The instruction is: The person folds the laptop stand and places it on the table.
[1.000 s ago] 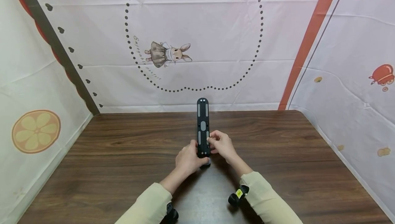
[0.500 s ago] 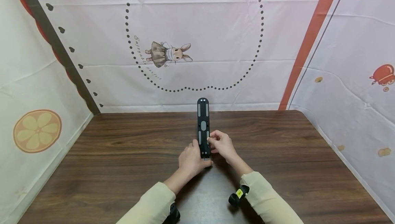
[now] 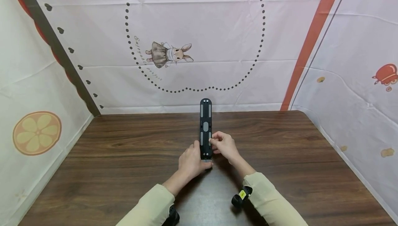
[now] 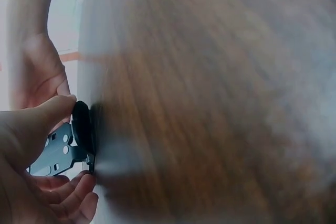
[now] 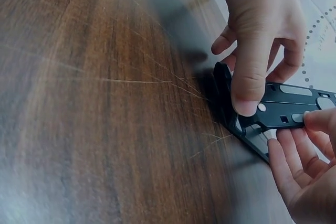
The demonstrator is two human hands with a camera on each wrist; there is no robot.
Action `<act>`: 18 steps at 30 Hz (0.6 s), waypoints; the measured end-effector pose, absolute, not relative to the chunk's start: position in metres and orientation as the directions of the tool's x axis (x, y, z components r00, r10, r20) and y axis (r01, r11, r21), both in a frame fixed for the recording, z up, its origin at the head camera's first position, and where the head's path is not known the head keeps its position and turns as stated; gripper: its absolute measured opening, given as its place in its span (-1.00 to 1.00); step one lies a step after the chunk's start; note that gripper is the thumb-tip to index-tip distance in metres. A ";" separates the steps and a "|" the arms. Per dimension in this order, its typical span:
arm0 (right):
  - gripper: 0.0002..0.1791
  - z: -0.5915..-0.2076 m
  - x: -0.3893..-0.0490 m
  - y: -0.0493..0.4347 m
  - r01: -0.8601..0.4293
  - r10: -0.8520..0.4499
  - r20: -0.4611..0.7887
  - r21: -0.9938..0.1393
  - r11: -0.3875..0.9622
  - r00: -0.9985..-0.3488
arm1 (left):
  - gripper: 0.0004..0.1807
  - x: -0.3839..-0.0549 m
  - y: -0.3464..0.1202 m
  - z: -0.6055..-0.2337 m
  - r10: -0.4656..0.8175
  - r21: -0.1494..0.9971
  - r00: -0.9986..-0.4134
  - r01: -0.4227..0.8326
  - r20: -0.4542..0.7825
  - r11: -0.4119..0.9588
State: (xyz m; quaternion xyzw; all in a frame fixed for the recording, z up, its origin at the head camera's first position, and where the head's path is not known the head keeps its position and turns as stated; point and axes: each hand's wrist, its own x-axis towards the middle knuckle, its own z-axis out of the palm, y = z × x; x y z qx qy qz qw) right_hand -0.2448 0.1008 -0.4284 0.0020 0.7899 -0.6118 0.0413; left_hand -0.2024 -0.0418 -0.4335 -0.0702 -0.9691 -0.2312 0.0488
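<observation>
A long black folding stand (image 3: 206,126) with grey pads and rounded far end rises from the table in the head view. My left hand (image 3: 190,160) grips its near, lower end, thumb across the base and fingers along the left side. My right hand (image 3: 225,147) pinches the right edge, thumb on the padded face. In the left wrist view the dark foot (image 4: 83,127) of the stand is between my left thumb and fingers, touching or close to the tabletop. The right wrist view has my left thumb pressing near the hinged end of the stand (image 5: 286,111); its back side is mostly hidden.
The brown wood-grain table (image 3: 130,150) spreads out around both hands. White printed cloth (image 3: 217,29) stands behind its far edge and along both sides. Wrist cameras (image 3: 238,200) sit on the cream sleeves.
My left hand has slid slightly right and its thumb now covers more of the base. The stand has shifted a little right; my right hand keeps its pinch.
</observation>
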 end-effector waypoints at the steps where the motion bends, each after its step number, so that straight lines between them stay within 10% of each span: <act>1: -0.90 -0.428 -0.245 0.101 0.057 -0.045 -0.071 -0.967 0.249 -0.996 | -0.26 -0.203 -0.042 -0.434 0.119 0.442 -0.985 0.163 0.126 0.882; 18: -0.89 -0.429 -0.243 0.105 0.042 -0.065 -0.061 -0.963 0.265 -0.996 | -0.24 -0.204 -0.053 -0.431 0.188 0.461 -0.976 0.217 0.109 0.860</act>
